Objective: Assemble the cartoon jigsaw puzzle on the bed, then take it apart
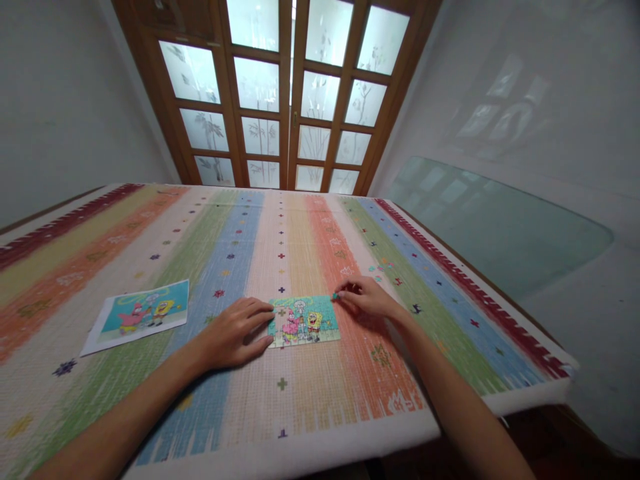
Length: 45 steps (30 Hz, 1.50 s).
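A partly assembled jigsaw puzzle point(303, 327) with cartoon figures lies flat on the tablecloth. Through a gap in its upper left part the cloth shows. My left hand point(237, 333) rests at the puzzle's left edge, its fingers stretched out and the fingertips touching that edge. At the upper right corner of the puzzle, my right hand point(365, 297) pinches a small teal puzzle piece point(335, 296) between thumb and finger. Whether this piece touches the puzzle I cannot tell. Several loose puzzle pieces point(383, 266) lie on the cloth beyond my right hand.
A printed reference picture point(145, 315) of the same cartoon scene lies to the left. The striped tablecloth point(280, 413) covers the table, whose near edge runs below my hands. A glass panel point(500, 220) leans by the right wall, and wooden glazed doors point(289, 100) stand beyond.
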Each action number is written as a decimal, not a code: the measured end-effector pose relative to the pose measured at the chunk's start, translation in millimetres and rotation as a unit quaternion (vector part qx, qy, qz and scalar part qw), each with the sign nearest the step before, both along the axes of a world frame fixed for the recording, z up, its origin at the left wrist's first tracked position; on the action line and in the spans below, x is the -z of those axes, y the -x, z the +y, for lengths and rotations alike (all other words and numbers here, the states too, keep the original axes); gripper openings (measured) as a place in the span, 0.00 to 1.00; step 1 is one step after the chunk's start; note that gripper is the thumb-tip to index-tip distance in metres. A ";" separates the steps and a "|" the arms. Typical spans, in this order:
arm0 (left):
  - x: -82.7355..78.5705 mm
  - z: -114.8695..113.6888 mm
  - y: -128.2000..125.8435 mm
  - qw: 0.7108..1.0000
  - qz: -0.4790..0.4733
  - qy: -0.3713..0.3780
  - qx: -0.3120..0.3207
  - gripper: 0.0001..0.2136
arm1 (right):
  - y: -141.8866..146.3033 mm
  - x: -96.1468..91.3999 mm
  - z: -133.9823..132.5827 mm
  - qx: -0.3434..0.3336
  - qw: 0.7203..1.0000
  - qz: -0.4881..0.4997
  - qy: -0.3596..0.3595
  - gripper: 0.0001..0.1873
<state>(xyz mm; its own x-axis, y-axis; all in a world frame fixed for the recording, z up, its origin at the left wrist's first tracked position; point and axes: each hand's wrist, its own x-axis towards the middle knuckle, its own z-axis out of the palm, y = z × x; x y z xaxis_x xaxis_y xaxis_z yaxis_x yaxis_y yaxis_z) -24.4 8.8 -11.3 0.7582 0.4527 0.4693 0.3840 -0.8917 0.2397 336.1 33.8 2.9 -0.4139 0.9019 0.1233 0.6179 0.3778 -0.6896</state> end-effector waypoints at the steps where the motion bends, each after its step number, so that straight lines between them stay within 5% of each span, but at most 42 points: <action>1: 0.0 0.0 -0.1 1.000 -0.001 0.000 0.000 0.12 | 8.6 -0.4 -3.5 -0.029 1.000 0.010 -0.003 0.07; 5: -0.5 -0.7 0.0 1.000 0.003 0.005 0.001 0.12 | 41.9 -0.1 -18.4 -0.155 0.987 -0.004 -0.047 0.10; 18: 0.4 0.5 0.4 1.000 0.005 0.004 0.000 0.13 | 48.8 6.6 -29.5 -0.105 0.984 -0.051 -0.136 0.02; 29: -0.9 -0.2 -1.6 1.000 -0.001 0.007 0.001 0.13 | 82.3 10.9 -41.6 -0.142 0.963 0.008 -0.229 0.09; 45: 0.2 -0.5 -0.2 1.000 -0.001 0.015 0.000 0.13 | 92.0 7.5 -51.3 -0.228 0.945 -0.049 -0.230 0.12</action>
<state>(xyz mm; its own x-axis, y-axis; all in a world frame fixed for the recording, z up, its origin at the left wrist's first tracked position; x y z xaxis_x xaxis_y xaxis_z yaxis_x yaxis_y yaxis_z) -24.2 8.3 -11.5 0.7574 0.4666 0.4568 0.3830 -0.8840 0.2680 244.1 -17.5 -4.6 -0.7760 0.4878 0.3998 0.3709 0.8657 -0.3362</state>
